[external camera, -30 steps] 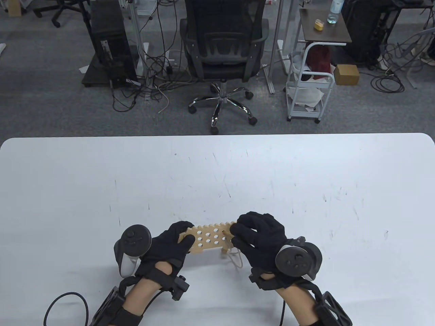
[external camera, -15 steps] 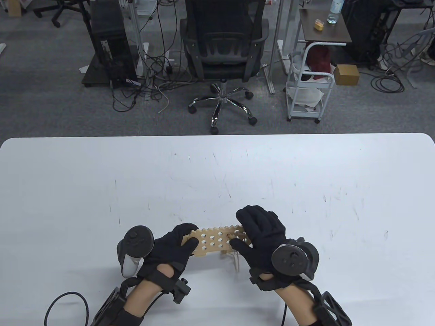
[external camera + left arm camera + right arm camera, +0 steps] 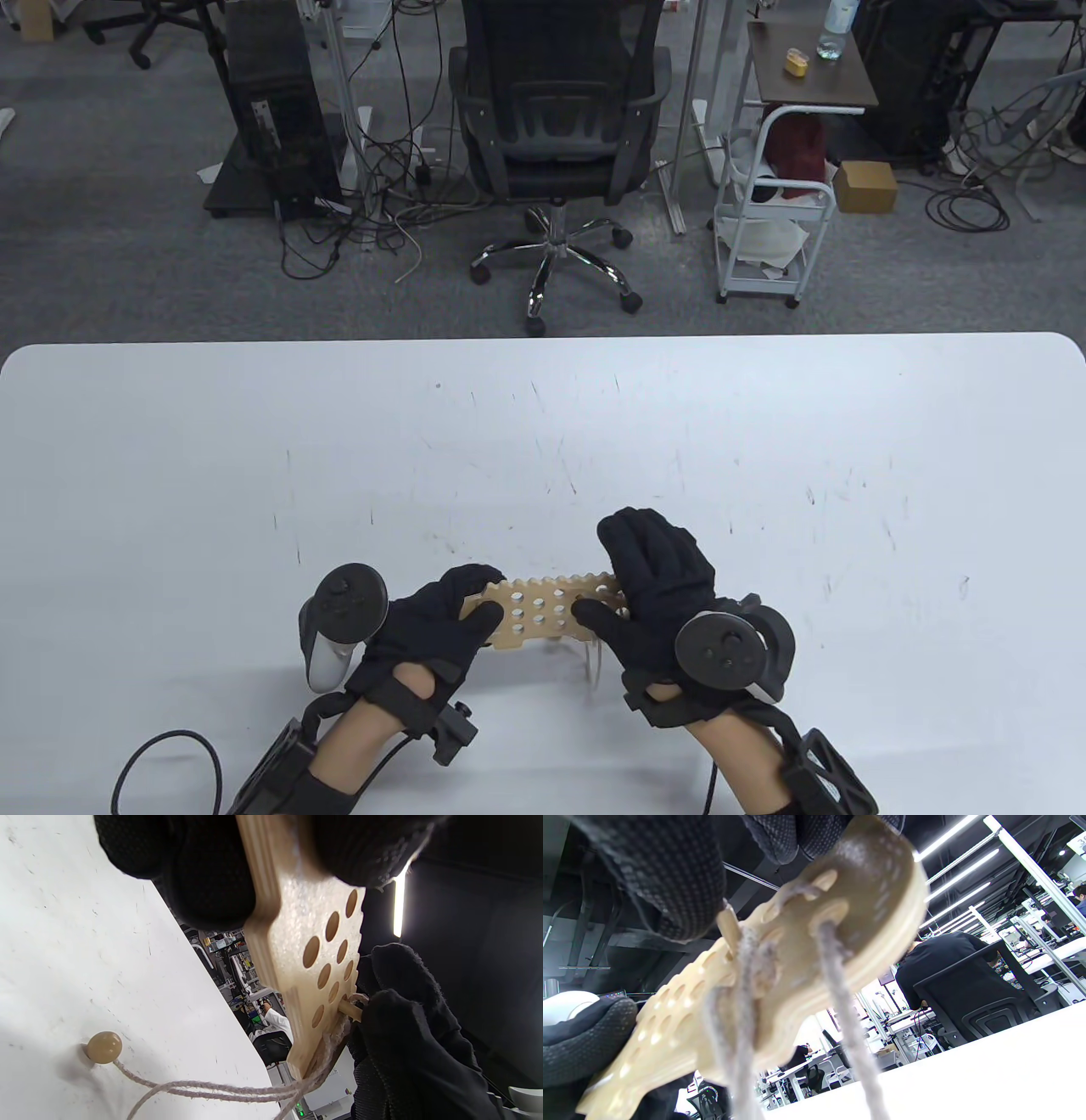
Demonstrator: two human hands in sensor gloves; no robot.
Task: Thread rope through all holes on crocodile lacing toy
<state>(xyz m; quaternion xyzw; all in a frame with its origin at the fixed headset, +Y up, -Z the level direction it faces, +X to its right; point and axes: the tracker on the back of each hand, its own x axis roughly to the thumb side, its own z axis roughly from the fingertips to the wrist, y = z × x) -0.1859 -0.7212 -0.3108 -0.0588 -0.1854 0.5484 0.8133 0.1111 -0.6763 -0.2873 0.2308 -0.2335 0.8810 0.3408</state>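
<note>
The wooden crocodile lacing toy is held level just above the table. My left hand grips its left end, and the toy also shows in the left wrist view. My right hand lies over the right end with the thumb on top. From below, the wooden needle pokes out of a hole and my right fingers pinch it. It also shows in the right wrist view. The rope hangs from holes near the head, and its end bead lies on the table.
The white table stretches far beyond the hands on all sides. A loop of rope dangles under the toy's right end. An office chair and a cart stand on the floor past the far edge.
The needle, seen on top of the toy earlier, has gone down into a hole. My right hand slid further over the toy's right end. Toy and left hand shifted slightly right and nearer.
</note>
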